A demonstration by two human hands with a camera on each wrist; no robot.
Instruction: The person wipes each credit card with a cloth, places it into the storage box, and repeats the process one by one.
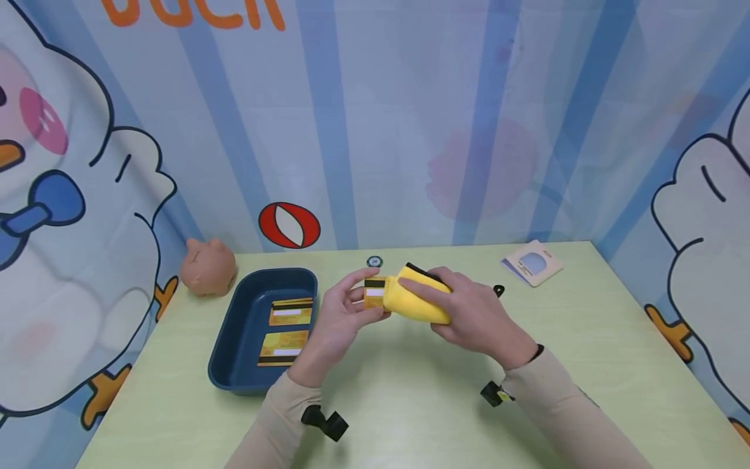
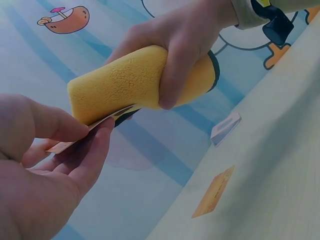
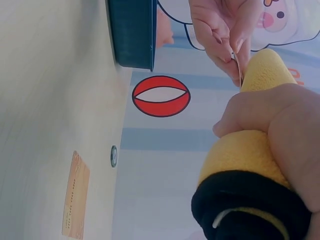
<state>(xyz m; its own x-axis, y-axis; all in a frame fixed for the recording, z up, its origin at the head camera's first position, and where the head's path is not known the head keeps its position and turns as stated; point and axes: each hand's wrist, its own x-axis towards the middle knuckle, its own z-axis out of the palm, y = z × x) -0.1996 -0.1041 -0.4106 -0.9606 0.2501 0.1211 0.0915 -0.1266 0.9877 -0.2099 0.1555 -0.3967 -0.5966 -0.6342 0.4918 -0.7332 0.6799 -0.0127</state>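
Between thumb and fingers, my left hand (image 1: 342, 316) pinches a gold bank card (image 1: 374, 293) with a black stripe and a white strip. My right hand (image 1: 477, 316) grips a bunched yellow fuzzy cloth (image 1: 413, 299) with black edging. In the left wrist view, the cloth (image 2: 117, 82) meets the card (image 2: 107, 120), covering its far end. Both hands are raised above the table. More gold cards (image 1: 291, 312) lie in a dark blue tray (image 1: 225, 365) left of my left hand. A single orange card (image 2: 213, 191) on the table shows in both wrist views.
A pink piggy bank (image 1: 208, 268) stands behind the tray at the left. A small round chip (image 1: 375, 261) is near the table's back edge. Farther right lies a pale booklet (image 1: 532, 262). A black loop (image 1: 499, 290) pokes out behind my right hand. Printed fabric walls surround the table.
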